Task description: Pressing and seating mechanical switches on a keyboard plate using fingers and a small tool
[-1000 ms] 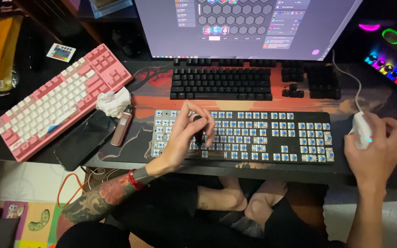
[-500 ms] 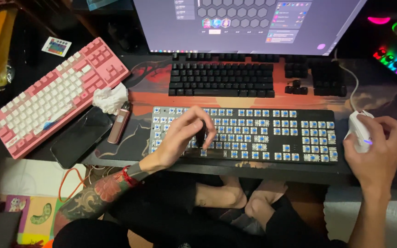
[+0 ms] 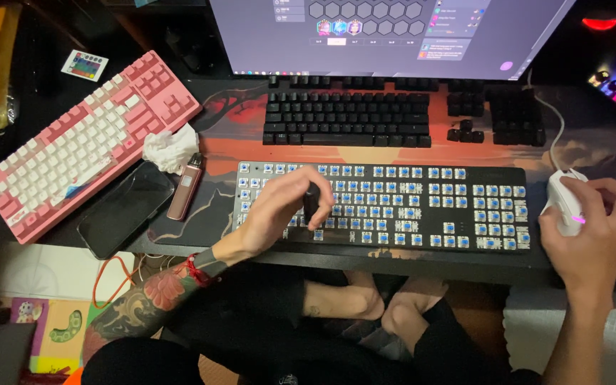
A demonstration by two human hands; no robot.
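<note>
Down at the centre of the frame, the left hand [image 3: 279, 214] hovers over a keyboard with its caps off [image 3: 383, 207], blue switches showing in rows. Its fingers are pinched together on a small dark tool [image 3: 311, 202], held upright with its tip down among the switches, a grip that suits working on one switch at a time. At the right edge, the right hand [image 3: 593, 228] lies curled over a white mouse [image 3: 563, 202]; its fingers are draped loosely over the mouse, close together, as for clicking.

Behind the bare keyboard, in the upper middle, sits a black keyboard [image 3: 347, 117] under the monitor [image 3: 393, 32], pushed back so the bare one lies nearest the body. Both rest on a red and orange desk mat [image 3: 215, 153]. At the upper left, a pink and white keyboard [image 3: 83, 142] lies slanted, set aside. Beside it lie a crumpled tissue [image 3: 169, 150], a slim maroon stick-shaped device [image 3: 185, 187] and a dark phone [image 3: 124, 208], all just left of the bare keyboard, within the left hand's reach but off the working spot.
</note>
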